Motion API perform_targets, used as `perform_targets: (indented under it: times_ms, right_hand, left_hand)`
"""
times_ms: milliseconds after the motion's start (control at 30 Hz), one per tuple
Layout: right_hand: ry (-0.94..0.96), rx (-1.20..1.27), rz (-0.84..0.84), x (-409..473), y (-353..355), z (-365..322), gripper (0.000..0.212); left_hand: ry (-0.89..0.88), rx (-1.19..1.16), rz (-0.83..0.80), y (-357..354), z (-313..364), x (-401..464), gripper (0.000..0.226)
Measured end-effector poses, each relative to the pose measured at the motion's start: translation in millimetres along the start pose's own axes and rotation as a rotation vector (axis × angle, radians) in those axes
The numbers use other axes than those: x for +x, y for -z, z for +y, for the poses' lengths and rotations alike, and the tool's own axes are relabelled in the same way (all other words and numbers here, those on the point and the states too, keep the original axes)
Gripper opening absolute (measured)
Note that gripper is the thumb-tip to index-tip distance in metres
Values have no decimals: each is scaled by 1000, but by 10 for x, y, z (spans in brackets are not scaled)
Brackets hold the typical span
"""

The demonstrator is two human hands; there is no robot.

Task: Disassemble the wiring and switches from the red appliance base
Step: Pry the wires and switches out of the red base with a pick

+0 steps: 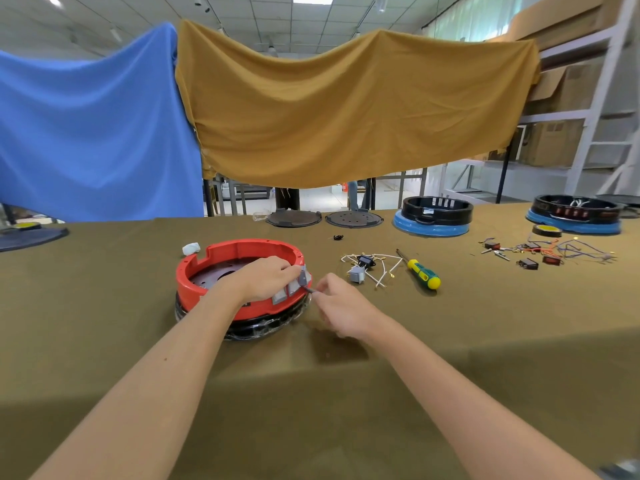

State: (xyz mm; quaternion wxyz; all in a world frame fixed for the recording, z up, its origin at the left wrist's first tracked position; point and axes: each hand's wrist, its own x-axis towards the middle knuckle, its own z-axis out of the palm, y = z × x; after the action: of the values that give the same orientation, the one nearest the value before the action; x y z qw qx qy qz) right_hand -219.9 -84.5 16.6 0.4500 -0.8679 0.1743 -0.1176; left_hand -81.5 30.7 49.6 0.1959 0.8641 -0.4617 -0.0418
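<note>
The left hand is pinching a grey plastic rocker switch on the round red plastic appliance base, seemingly steadying it, while just beside that pinch the right hand is gripping a thin dark tool.

The person is showing two bare forearms, both reaching in from the lower edge of the view, with no sleeve covering either up to where the picture cuts them off. The left hand and right hand are wearing no gloves (rings or a watch are not showing either). A small dark mole is sitting on the left forearm.
</note>
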Motion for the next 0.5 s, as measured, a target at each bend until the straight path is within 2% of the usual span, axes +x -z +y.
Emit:
perform_targets:
  times_ms: [100,233,400,500]
  right_hand:
    - [-9,145,59,-41,87,145,21]
    - [82,104,265,20,41,155,33]
    - [197,131,319,231,-110,100,24]
    - [243,169,286,317,-190,164,25]
  left_hand:
    - [5,-17,4,-1,-22,-5,55]
    - [14,0,-5,1,-19,3,56]
    - [36,3,73,-26,-50,0,43]
    - [19,-6,98,-37,-48,10,37]
